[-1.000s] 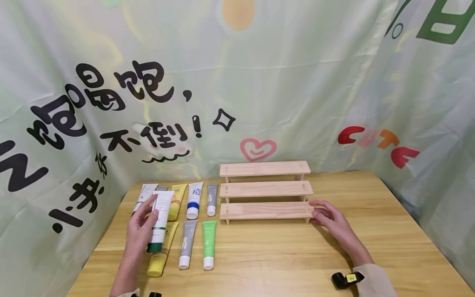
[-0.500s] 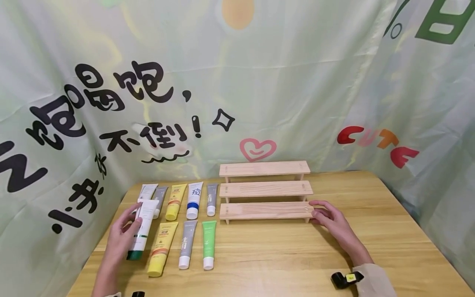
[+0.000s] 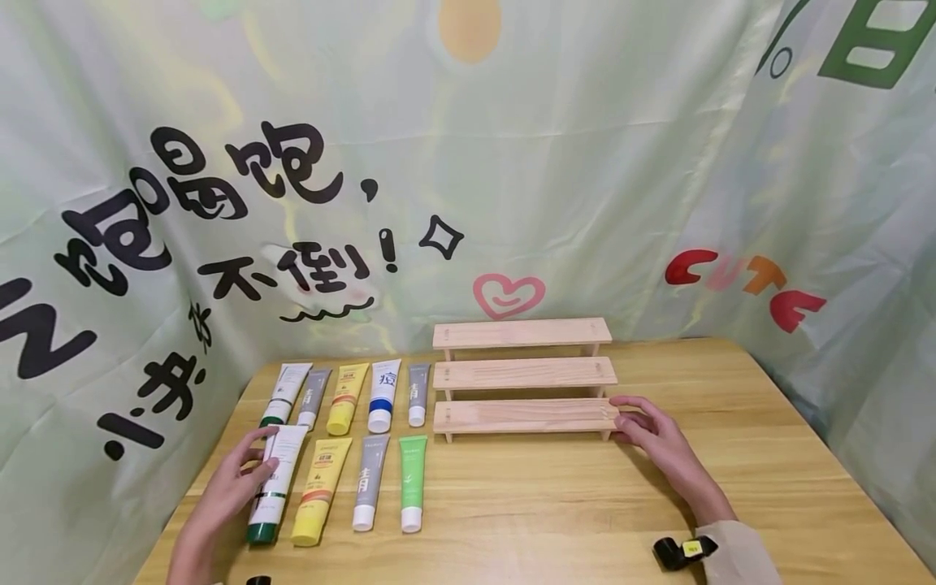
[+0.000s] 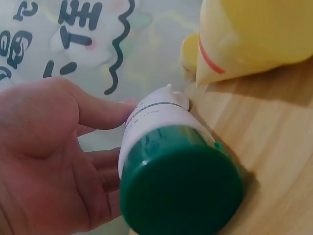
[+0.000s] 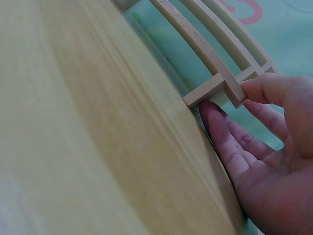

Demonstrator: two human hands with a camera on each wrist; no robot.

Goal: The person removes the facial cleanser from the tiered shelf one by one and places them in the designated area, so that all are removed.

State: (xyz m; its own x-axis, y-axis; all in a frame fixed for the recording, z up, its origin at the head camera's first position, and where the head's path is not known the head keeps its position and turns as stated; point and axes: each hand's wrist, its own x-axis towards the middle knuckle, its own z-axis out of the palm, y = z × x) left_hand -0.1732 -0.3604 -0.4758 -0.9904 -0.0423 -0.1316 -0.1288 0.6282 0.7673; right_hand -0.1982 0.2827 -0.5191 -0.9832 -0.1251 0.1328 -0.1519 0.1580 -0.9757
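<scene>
My left hand (image 3: pixel 227 486) holds a white squeeze tube with a dark green cap (image 3: pixel 272 505) at the near left of the table, thumb and fingers on its two sides. In the left wrist view the green cap (image 4: pixel 181 183) faces the camera, and the tube lies close over the wood. Beside it is a yellow tube (image 3: pixel 322 491), then a grey tube (image 3: pixel 370 483) and a green tube (image 3: pixel 413 479). My right hand (image 3: pixel 661 443) grips the right end of the bottom step of a three-step wooden display rack (image 3: pixel 522 416), with fingertips under the board in the right wrist view.
Behind lies a second row: a white tube with green cap (image 3: pixel 291 386), a grey tube (image 3: pixel 314 396), a yellow tube (image 3: pixel 347 396), a blue-and-white tube (image 3: pixel 384 394) and another grey tube (image 3: pixel 418 394). A printed curtain (image 3: pixel 585 203) hangs behind the wooden table (image 3: pixel 548 512).
My left hand has carried the white tube left and down, from over the yellow tube to the left end of the near row. The right hand and rack have stayed put.
</scene>
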